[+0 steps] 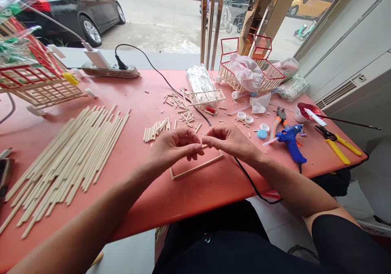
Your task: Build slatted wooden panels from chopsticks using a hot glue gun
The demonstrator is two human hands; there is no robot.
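Observation:
My left hand [180, 145] and my right hand [227, 142] meet above the pink table, fingertips pinched together. Between them a bit of a pale wooden stick [202, 143] shows; the fingers hide most of it. Just below lies a thin stick frame [197, 167], its far part covered by my hands. To the left of my left hand is a row of short cut sticks [154, 131]. A broad pile of long wooden sticks [71, 156] spreads over the left side. On the right rests a blue glue gun [290, 141] with a clear glue stick at its nozzle.
Pliers with orange handles [277, 121] and yellow-handled cutters [339, 143] lie right. White caps [245, 117], stick scraps [183, 109] and a foil-like bundle [200, 80] sit farther back. Stick-built carts stand left [39, 78] and back right [224, 68]. A black cable [165, 78] crosses the table.

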